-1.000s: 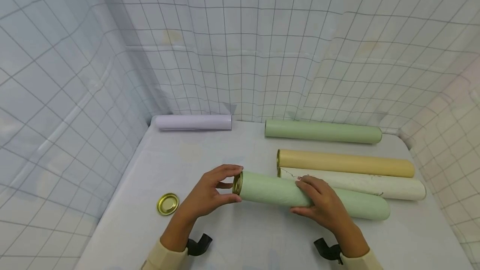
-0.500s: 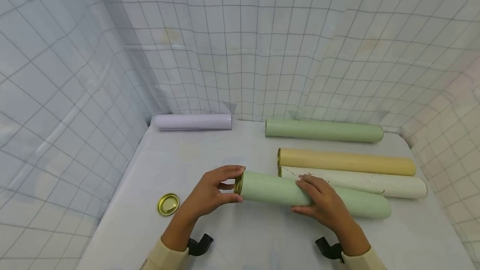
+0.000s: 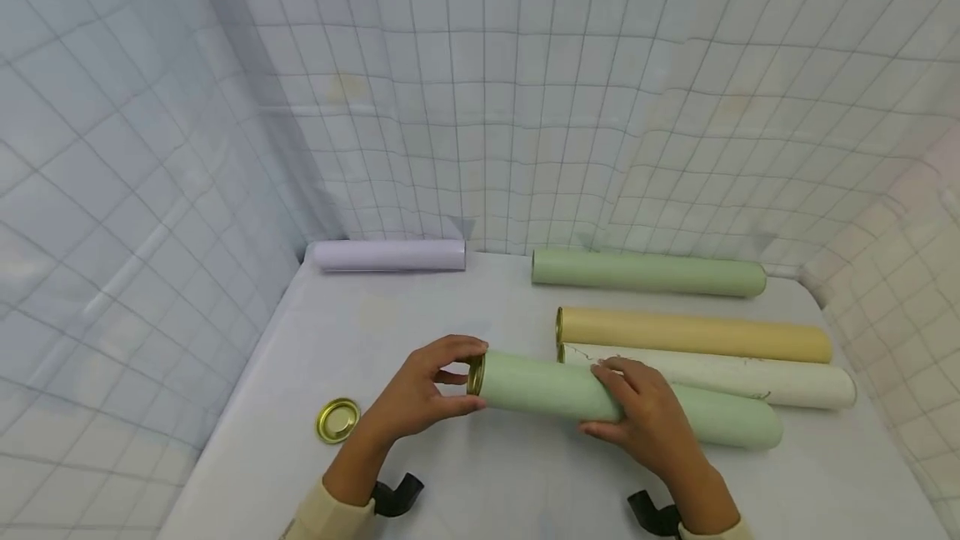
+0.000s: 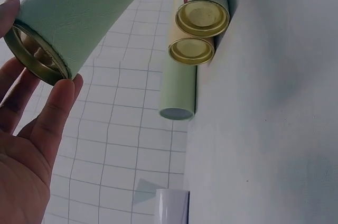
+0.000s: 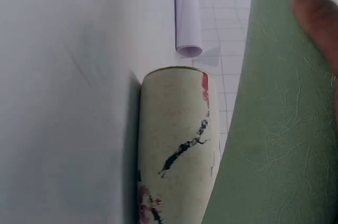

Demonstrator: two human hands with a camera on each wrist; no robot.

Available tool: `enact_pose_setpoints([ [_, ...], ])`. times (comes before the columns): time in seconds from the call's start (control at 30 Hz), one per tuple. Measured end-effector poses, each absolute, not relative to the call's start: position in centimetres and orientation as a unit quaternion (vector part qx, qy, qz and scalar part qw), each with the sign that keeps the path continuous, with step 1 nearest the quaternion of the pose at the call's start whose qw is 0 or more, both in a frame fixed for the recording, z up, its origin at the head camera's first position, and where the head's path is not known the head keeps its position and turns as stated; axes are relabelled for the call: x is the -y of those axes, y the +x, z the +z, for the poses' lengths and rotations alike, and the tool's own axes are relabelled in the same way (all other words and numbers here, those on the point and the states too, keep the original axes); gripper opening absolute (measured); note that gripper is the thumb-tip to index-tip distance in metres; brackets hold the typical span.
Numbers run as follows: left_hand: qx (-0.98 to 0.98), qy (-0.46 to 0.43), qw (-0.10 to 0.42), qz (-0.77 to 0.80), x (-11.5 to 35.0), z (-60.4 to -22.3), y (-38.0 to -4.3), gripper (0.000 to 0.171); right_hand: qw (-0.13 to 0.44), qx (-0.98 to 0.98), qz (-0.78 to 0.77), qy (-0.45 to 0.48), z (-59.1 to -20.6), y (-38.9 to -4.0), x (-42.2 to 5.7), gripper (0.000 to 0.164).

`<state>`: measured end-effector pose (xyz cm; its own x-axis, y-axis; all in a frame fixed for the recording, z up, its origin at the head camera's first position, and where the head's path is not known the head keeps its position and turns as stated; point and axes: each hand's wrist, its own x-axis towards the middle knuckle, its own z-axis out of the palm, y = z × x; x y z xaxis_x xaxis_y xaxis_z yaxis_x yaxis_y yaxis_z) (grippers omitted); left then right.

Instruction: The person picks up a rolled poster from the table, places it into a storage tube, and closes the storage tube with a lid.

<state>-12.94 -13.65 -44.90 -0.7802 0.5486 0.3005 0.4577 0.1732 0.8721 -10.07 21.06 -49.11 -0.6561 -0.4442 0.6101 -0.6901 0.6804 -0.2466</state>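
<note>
Both hands hold a light green cardboard tube above the table, lying nearly level across the head view. My left hand pinches its left end between thumb and fingers, around a gold-coloured metal rim. Inside that rim the left wrist view shows a shiny, recessed surface. Farther along, my right hand grips the tube near its middle, thumb on the near side and fingers over the top. A loose round gold lid lies on the table left of my left hand.
Behind the held tube lie a white tube with a branch pattern and a tan tube, side by side. Near the back wall are another green tube and a lilac tube. Grid-patterned white sheets enclose the table.
The head view has tilted slightly, so everything sits a little lower in it. Both hands keep the same hold on the green tube.
</note>
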Motion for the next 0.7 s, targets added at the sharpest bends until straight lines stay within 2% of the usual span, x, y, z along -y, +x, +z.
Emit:
enact_pose_setpoints([
  [0.13,-0.774,0.322,0.032,0.545,13.1,-44.5,-12.4,0.064,0.282,0.87,0.235,0.328,-49.6,-10.0,-21.3,0.078],
  [0.33,-0.776,0.314,0.036,0.545,12.3,-41.9,-11.2,0.06,0.318,0.848,0.247,0.343,-49.7,-10.6,-21.4,0.074],
  [0.43,-0.773,0.316,0.031,0.549,12.1,-41.9,-11.1,0.059,0.314,0.848,0.249,0.347,-49.7,-11.0,-21.5,0.073],
  [0.7,-0.779,0.3,0.019,0.551,12.5,-45.4,-11.9,0.062,0.272,0.863,0.236,0.353,-49.9,-11.7,-21.9,0.075],
])
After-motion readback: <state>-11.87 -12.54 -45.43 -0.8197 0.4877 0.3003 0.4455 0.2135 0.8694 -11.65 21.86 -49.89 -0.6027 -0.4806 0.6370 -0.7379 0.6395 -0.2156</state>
